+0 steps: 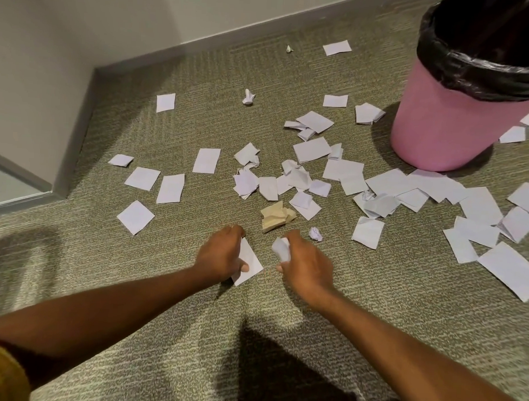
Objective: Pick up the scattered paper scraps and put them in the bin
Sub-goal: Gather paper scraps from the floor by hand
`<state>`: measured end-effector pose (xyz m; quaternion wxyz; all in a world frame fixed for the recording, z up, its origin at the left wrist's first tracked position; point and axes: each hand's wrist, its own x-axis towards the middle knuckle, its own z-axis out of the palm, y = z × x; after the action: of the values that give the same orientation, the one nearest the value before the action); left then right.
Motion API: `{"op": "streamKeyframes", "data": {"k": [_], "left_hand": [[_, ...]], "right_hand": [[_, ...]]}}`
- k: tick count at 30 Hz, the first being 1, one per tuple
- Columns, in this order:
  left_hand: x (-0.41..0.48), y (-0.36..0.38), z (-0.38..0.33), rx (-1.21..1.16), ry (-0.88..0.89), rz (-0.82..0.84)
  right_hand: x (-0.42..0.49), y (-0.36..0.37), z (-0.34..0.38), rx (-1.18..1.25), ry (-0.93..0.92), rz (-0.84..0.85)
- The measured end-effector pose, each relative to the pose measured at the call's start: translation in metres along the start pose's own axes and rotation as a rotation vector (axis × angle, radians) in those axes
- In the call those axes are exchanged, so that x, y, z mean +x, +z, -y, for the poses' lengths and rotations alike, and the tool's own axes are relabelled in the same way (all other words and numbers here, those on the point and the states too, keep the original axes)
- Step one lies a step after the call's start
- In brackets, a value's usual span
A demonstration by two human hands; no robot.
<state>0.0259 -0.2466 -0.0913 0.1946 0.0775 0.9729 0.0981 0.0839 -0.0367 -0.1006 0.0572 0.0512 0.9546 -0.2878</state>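
Note:
Several white paper scraps [312,149] lie scattered over the carpet, some flat, some crumpled. A crumpled tan scrap [276,215] lies just beyond my hands. My left hand [221,254] pinches a flat white scrap [249,262] that rests on the carpet. My right hand [306,266] is closed around a crumpled white scrap [281,248]. The pink bin [448,125] with a black liner [471,69] stands at the far right, beyond the scraps.
A grey skirting board [202,45] and white wall run along the far side, with a corner jutting in at the left [73,139]. More scraps [512,269] lie at the right edge, near the bin's base. Bare carpet [162,331] stretches under my arms.

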Motion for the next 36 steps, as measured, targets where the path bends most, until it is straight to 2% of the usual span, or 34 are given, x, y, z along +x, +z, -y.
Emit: {"op": "streamKeyframes", "data": {"k": [4, 10, 16, 24, 27, 32, 34, 36], "left_hand": [[0.000, 0.001, 0.000, -0.016, 0.019, 0.012], [0.006, -0.009, 0.001, 0.053, 0.089, 0.034], [0.014, -0.012, 0.003, 0.036, 0.082, 0.073], [0.013, -0.010, 0.006, 0.205, 0.235, 0.100], [0.012, -0.010, 0.006, 0.189, 0.288, 0.098], [0.012, -0.018, -0.013, -0.049, 0.353, 0.096], [0.011, -0.023, -0.031, -0.067, 0.401, 0.032], [0.012, -0.028, -0.048, -0.014, 0.456, -0.098]], "right_hand": [[0.019, -0.025, -0.031, -0.157, -0.070, -0.123], [0.035, -0.049, -0.061, -0.081, -0.044, -0.037], [0.030, -0.042, -0.062, -0.138, -0.092, -0.036], [0.029, -0.037, -0.061, -0.223, -0.277, -0.013], [0.026, -0.035, -0.065, -0.200, -0.255, -0.018], [0.021, -0.040, -0.068, -0.199, -0.180, -0.028], [0.019, -0.044, -0.070, -0.202, -0.130, -0.031], [0.019, -0.050, -0.075, -0.199, -0.081, -0.053]]}}
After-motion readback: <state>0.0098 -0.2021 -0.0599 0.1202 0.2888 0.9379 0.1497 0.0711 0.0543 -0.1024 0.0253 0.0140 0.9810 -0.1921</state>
